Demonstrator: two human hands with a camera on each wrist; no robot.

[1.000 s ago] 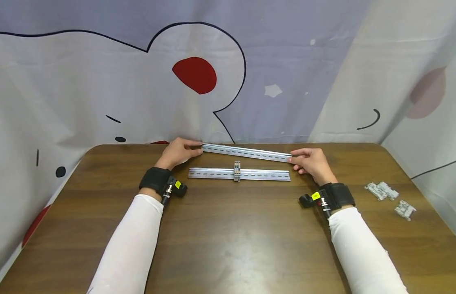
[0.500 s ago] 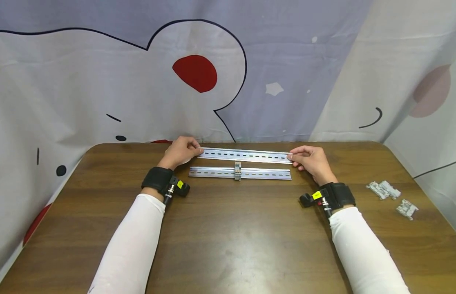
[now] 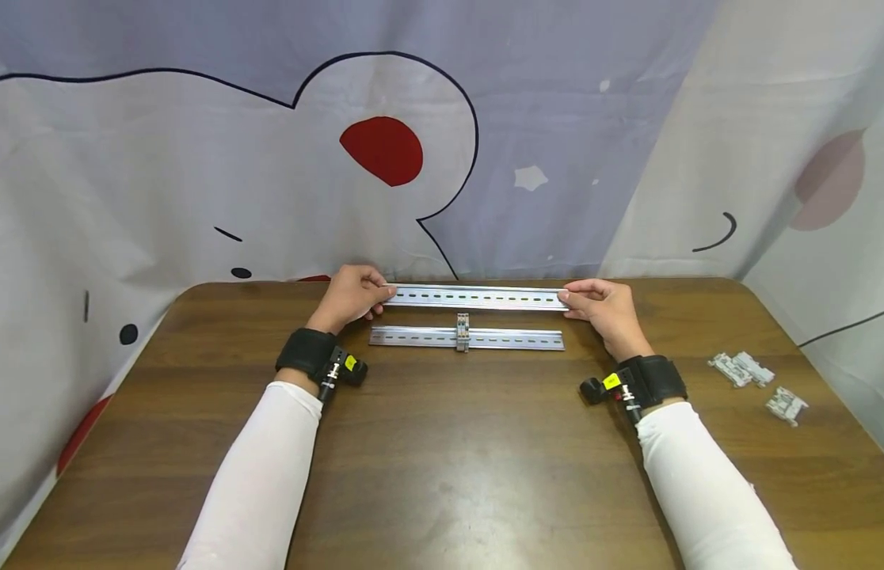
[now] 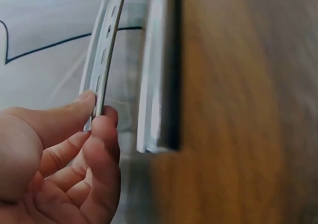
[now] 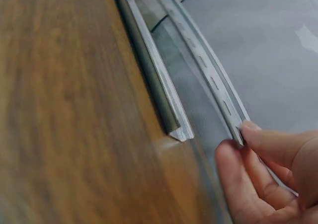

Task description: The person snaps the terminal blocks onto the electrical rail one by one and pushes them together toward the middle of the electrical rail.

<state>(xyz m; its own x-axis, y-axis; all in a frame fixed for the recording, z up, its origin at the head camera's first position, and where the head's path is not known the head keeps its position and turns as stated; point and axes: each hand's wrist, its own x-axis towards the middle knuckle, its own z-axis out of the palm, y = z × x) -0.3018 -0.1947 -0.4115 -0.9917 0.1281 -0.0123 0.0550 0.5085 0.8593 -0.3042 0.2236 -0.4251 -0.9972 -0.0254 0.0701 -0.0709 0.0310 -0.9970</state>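
1. Patterned curtain (image 3: 556, 134) behind, wooden table (image 3: 442, 459) below in the head view: left hand (image 3: 351, 298) and right hand (image 3: 603, 313) pinch opposite ends of a slotted rail (image 3: 476, 304), stretched between them! Just nearer the body, a second rail (image 3: 513, 345) carries a grey block (image 3: 462, 332); pale pieces (image 3: 741, 369) lie right of the right hand.
2. Left wrist: thumb and fingers nip the slotted rail's end, second rail alongside.
3. Right wrist: matching pinch, other end!

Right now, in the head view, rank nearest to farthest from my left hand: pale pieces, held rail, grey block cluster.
1. Held rail, pinched by your left hand.
2. Grey block cluster, midway along the lower rail.
3. Pale pieces, far right on the table.
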